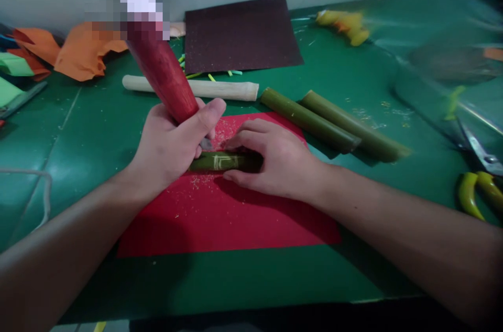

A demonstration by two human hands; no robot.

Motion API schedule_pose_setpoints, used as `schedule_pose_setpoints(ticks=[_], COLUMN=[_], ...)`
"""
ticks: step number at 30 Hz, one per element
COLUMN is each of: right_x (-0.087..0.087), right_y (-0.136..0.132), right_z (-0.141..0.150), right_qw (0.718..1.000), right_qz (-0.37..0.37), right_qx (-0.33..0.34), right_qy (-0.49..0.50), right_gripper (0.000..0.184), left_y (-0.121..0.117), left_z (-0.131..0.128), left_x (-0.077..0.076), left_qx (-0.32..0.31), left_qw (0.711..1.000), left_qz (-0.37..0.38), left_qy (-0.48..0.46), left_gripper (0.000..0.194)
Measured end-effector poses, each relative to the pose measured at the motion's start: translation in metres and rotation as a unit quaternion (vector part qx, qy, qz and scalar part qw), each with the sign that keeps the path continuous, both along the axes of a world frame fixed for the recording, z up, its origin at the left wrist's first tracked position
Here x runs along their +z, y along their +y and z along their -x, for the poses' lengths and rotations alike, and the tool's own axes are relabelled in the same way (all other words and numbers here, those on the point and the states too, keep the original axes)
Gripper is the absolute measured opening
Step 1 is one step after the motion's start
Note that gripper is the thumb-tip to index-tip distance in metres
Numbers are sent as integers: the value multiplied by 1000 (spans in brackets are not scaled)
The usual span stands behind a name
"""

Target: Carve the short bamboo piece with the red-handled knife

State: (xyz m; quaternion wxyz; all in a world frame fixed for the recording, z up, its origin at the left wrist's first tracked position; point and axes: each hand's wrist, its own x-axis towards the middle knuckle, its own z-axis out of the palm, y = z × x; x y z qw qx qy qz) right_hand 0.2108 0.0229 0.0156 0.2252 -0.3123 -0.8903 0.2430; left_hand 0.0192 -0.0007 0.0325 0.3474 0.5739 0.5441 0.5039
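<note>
My left hand [165,143] is closed around a carving tool with a thick red handle [167,75]. Its upper end is blurred out by pixels, and a bit of grey metal shows below my fingers, close to the bamboo. A short green bamboo piece [210,162] lies sideways with pale lines cut in its skin. My right hand [281,162] grips that piece from the right, thumb on the near side and fingers on the far side. Under both hands is a red sheet [236,222] sprinkled with fine shavings. Whether the metal tip touches the bamboo, I cannot tell.
Behind lie a pale bamboo stick [204,88], two green bamboo pieces [310,120] and a dark sheet [239,36]. Orange paper [82,52] is at the back left. Yellow-handled scissors [467,196] and a clear plastic item [440,70] are at the right.
</note>
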Motion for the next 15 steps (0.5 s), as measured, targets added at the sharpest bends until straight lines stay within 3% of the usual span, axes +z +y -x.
schedule_pose_setpoints(ticks=[7, 15], right_x=[-2, 0], right_y=[0, -6], right_z=[-1, 0], right_qw=[1000, 999], right_qz=[-5, -17], right_qx=[7, -31], right_qy=[0, -34], right_gripper=[23, 29], left_y=[-8, -12], left_z=[-14, -22], left_x=[12, 6], left_qx=[1, -17], left_qw=[999, 999], left_qz=[-21, -22], left_qy=[37, 45], left_gripper=[43, 38])
